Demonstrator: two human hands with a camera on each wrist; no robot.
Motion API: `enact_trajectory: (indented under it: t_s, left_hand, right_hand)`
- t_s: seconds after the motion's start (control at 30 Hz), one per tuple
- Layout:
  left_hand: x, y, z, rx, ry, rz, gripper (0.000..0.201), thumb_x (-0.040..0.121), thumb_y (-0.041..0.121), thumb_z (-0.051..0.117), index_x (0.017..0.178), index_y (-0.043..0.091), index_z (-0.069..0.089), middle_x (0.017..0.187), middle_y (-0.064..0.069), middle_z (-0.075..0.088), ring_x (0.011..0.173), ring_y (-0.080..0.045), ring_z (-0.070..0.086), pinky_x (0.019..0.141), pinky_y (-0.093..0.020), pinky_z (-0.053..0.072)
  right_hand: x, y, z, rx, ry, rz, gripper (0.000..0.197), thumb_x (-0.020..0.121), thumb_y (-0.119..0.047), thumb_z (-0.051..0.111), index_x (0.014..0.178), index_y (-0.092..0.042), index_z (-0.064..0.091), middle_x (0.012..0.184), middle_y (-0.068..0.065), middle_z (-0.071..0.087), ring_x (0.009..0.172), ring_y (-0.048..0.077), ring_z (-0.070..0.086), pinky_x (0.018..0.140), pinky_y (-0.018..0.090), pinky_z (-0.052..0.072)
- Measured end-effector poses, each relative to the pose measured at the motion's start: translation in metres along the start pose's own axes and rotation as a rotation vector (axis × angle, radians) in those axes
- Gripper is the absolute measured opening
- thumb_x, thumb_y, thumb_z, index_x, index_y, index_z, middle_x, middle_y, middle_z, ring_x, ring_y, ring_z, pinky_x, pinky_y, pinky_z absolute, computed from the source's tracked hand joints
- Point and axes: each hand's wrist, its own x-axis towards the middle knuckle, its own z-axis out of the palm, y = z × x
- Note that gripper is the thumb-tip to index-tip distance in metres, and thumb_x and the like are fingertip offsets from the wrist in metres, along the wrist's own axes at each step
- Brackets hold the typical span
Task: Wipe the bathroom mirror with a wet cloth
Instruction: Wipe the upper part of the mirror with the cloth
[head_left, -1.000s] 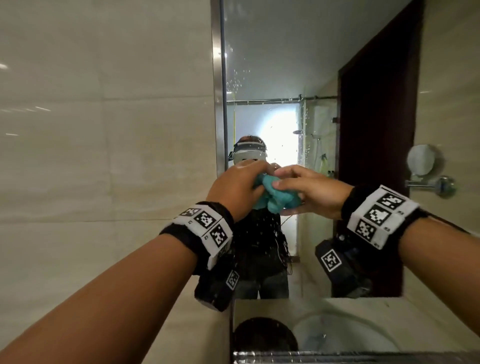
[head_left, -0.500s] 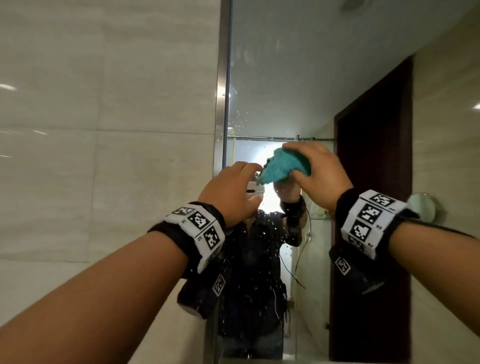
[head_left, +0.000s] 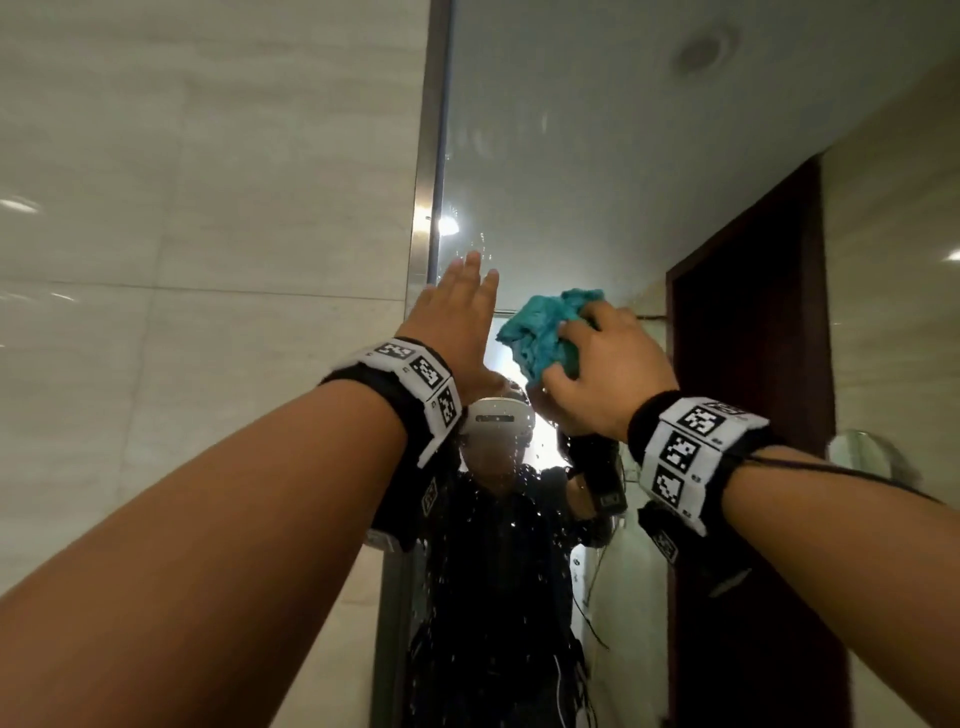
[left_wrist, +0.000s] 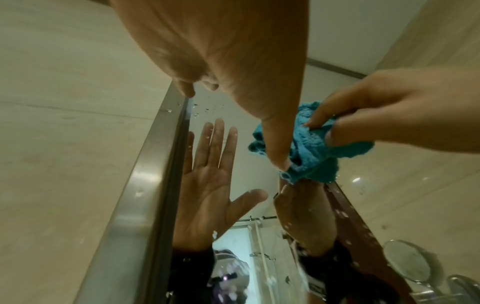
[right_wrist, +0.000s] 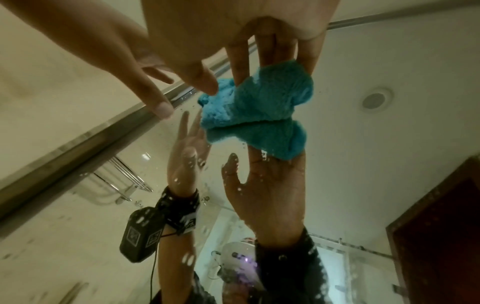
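A bunched teal cloth (head_left: 545, 332) is against the mirror (head_left: 571, 156) at head height, held by my right hand (head_left: 597, 364), whose fingers curl over it. In the right wrist view the cloth (right_wrist: 259, 107) meets its own reflection on the glass. My left hand (head_left: 467, 296) is raised beside it, flat with straight fingers, close to the mirror's left edge and holding nothing. The left wrist view shows the left thumb (left_wrist: 275, 148) in front of the cloth (left_wrist: 311, 150) and the open palm reflected below. I cannot tell whether the left hand touches the glass.
A metal frame strip (head_left: 428, 208) runs down the mirror's left edge, with pale tiled wall (head_left: 208, 260) beyond it. Water drops speckle the lower glass (head_left: 467, 597). A dark door (head_left: 753, 364) and a small round mirror (head_left: 862, 457) show in the reflection.
Both hands have risen up the mirror. The left hand, which was at the cloth, has let go and spread flat. The right hand alone now holds the cloth, against the glass.
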Motion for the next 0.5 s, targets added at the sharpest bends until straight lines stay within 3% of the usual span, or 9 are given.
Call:
enact_trajectory:
  t_s: [0.1, 0.23, 0.33, 0.4, 0.5]
  left_hand:
    - [0.011, -0.002, 0.005, 0.017, -0.023, 0.007, 0.129, 0.066, 0.064, 0.071, 0.148, 0.008, -0.012, 0.156, -0.012, -0.017, 0.145, -0.027, -0.011, 0.119, -0.041, 0.006]
    - [0.013, 0.000, 0.023, 0.038, -0.086, -0.013, 0.139, 0.060, 0.061, 0.077, 0.147, 0.010, -0.019, 0.154, -0.012, -0.026, 0.143, -0.028, -0.018, 0.119, -0.041, 0.003]
    - [0.014, -0.001, 0.026, 0.029, -0.070, -0.021, 0.140, 0.059, 0.058, 0.079, 0.146, 0.011, -0.020, 0.154, -0.010, -0.026, 0.143, -0.027, -0.019, 0.119, -0.040, 0.001]
    - [0.015, -0.002, 0.027, 0.036, -0.062, -0.023, 0.141, 0.059, 0.059, 0.079, 0.146, 0.011, -0.020, 0.154, -0.010, -0.026, 0.143, -0.027, -0.018, 0.119, -0.041, 0.001]
    - [0.016, 0.000, 0.028, 0.059, -0.054, -0.012, 0.141, 0.058, 0.061, 0.078, 0.146, 0.011, -0.020, 0.154, -0.011, -0.024, 0.143, -0.029, -0.016, 0.119, -0.043, 0.004]
  right_hand:
    - [0.003, 0.001, 0.002, -0.024, 0.003, -0.022, 0.047, 0.088, -0.053, 0.046, 0.120, -0.020, 0.053, 0.130, 0.005, 0.044, 0.115, 0.025, 0.039, 0.092, 0.036, 0.040]
    - [0.022, 0.008, 0.004, -0.076, 0.035, -0.095, 0.031, 0.091, -0.031, 0.053, 0.120, -0.020, 0.049, 0.130, 0.004, 0.043, 0.113, 0.027, 0.037, 0.089, 0.035, 0.038]
    - [0.040, 0.009, 0.001, 0.051, 0.123, -0.020, 0.041, 0.085, -0.015, 0.057, 0.124, -0.020, 0.046, 0.129, 0.003, 0.048, 0.111, 0.028, 0.041, 0.087, 0.032, 0.035]
    - [0.041, 0.002, 0.006, 0.105, 0.141, 0.013, 0.052, 0.082, -0.012, 0.058, 0.131, -0.023, 0.046, 0.134, 0.001, 0.048, 0.115, 0.027, 0.040, 0.093, 0.032, 0.033]
    - [0.025, -0.015, 0.022, -0.013, 0.104, -0.106, 0.053, 0.085, -0.024, 0.054, 0.138, -0.024, 0.044, 0.144, -0.002, 0.042, 0.126, 0.024, 0.033, 0.106, 0.031, 0.025]
